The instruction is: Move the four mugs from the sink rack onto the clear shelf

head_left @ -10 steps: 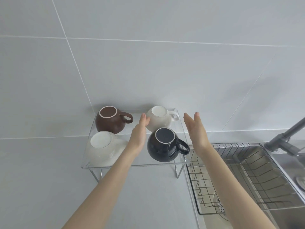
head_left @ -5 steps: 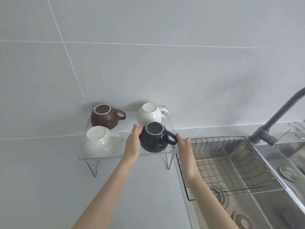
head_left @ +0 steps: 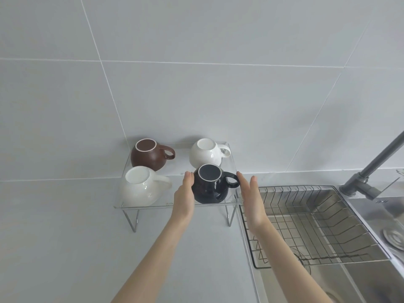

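Since half a second ago: right hand point(head_left: 251, 200) lifted from low beside the rack to shelf height, now flat and open just right of the black mug's handle; left hand point(head_left: 184, 196) barely shifted, fingers extended against the mug's left side; neither closed on anything.

Nearest, sink rack point(head_left: 317, 226) bare of mugs, wire grid over the steel sink point(head_left: 371, 276); faucet point(head_left: 376, 167) rising at far right.

Next out, clear shelf point(head_left: 175, 205) on thin wire legs, carrying all four mugs upside down; task apparently finished, hands likely only nudging or releasing.

Front row: black mug point(head_left: 209, 186), glossy, round-bellied, pale ring on the base, handle pointing right near the shelf's right edge; white mug point(head_left: 141, 186) at front left, handle right.

Back row against the tiled wall point(head_left: 218, 95): brown mug point(head_left: 148, 157) with white-ringed base; second white mug point(head_left: 206, 155), handle toward the corner.

Probably glazed ceramic: stiff, fairly heavy, slick, chippable; best cupped around the belly or hooked through the handle, set down softly on the hard shelf.
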Motion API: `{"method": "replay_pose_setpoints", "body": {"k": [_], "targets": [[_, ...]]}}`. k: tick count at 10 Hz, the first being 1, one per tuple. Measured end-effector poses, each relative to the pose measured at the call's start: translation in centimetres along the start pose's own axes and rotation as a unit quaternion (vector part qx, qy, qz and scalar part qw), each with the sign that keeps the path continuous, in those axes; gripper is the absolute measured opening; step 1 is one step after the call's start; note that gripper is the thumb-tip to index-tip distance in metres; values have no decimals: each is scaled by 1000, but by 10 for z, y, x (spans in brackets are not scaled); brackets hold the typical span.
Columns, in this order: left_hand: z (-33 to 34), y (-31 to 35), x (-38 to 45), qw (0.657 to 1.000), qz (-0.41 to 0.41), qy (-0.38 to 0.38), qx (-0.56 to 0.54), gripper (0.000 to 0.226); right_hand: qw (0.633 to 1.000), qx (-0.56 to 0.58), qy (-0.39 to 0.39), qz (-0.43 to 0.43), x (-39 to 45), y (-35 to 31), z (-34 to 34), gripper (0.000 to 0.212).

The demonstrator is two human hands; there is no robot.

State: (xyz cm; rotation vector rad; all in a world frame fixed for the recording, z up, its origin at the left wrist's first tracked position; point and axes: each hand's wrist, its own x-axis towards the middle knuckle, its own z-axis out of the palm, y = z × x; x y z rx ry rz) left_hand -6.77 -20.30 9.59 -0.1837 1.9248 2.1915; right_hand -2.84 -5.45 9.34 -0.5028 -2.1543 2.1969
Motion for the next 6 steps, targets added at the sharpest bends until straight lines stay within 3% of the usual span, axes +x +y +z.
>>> {"method": "replay_pose_setpoints", "body": {"k": [1,3,4,5,6], "targets": [[3,1,-3,1000,-1,4,0,55,999,18,-28,12,-4,-4,1,53],[4,5,-8,1000,-1,8,26,53,1000,-7,-12,-6,-9,-12,1,51],[3,22,-13,993,0,6,115,42,997,-69,-6,-15,-8,-24,-2,47],[2,50,-15,942,-6,-48,332,30,984,-175,-34,-7,-2,-47,-6,53],[3,84,-15,893,14,-73,444,29,969,-242,-46,-29,2,-85,-18,57]]}}
